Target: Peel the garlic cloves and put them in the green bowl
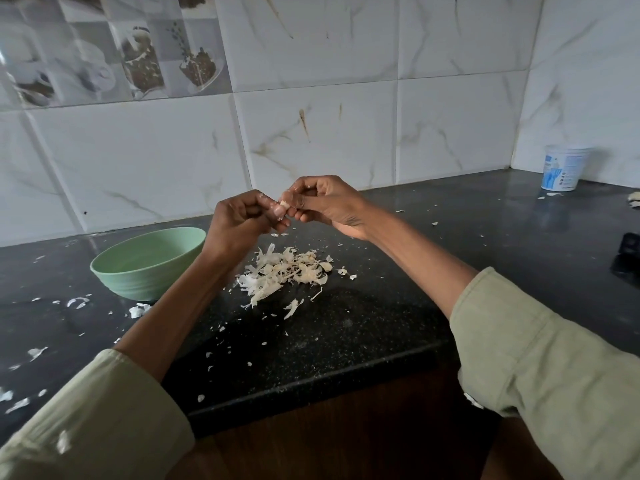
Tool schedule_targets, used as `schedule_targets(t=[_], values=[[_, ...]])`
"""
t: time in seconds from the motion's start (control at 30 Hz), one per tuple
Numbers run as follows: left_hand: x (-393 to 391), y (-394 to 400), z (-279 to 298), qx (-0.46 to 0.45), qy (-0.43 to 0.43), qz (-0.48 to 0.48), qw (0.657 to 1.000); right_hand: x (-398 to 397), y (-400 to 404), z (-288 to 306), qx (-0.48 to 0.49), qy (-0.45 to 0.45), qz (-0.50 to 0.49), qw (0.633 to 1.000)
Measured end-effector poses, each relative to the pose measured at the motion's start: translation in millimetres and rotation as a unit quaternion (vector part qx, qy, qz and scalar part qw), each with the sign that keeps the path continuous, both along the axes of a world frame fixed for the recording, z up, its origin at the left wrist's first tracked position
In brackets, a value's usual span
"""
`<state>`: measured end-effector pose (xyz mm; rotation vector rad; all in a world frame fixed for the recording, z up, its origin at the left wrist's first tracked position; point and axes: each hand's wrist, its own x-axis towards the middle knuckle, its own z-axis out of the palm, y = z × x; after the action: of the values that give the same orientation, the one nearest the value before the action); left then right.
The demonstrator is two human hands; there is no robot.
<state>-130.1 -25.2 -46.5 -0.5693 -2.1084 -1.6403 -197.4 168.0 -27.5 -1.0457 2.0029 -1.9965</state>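
**Both hands pinch one garlic clove above the counter**

On the left of the black speckled stone counter (346, 341) stands the pale green ribbed bowl (149, 261), upright; what lies inside it cannot be told from this angle. White flakes of peel are scattered around it.

Just right of the bowl and raised above the counter, the left hand (239, 220) has its fingers curled, thumb and fingertips pinching a small pale garlic clove (283, 204). The right hand (325, 202) meets it from the other side, its fingers also curled and pinching the same clove, so the two hands touch at the clove. Both forearms come out of light olive-green rolled sleeves (554, 358).

Below the hands, on the counter, lies a loose pile of white papery garlic skins (284, 271), near the bowl but apart from it.

Far right, by the marbled white tile wall (346, 133), stands a white and blue plastic tub (562, 168).
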Motion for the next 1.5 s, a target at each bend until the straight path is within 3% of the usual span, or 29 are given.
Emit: schedule_targets(t=[0.27,0.53,0.7,0.9,1.2,1.5], values=[[0.0,-1.2,2.0,0.065,-0.057,-0.050,0.995,-1.1,3.6,-0.3,-0.009,0.019,0.015,1.000],[-2.0,2.9,-2.8,-0.008,-0.029,0.068,0.997,-8.0,-3.4,-6.7,0.027,0.129,-0.094,0.987],[0.0,5.6,-1.6,-0.011,-0.038,0.084,0.996,-8.1,-5.8,-8.1,0.049,0.158,-0.125,0.978],[0.2,4.9,-1.9,-0.020,-0.025,0.075,0.997,-7.7,-6.2,-4.5,0.051,0.147,-0.146,0.977],[-0.4,-0.5,1.0,0.019,-0.044,0.032,0.998,-3.1,-0.8,2.1,0.020,0.051,-0.075,0.996],[2.4,0.3,2.3,0.042,-0.044,0.060,0.996,-1.4,-0.5,1.1,0.034,0.112,-0.097,0.988]])
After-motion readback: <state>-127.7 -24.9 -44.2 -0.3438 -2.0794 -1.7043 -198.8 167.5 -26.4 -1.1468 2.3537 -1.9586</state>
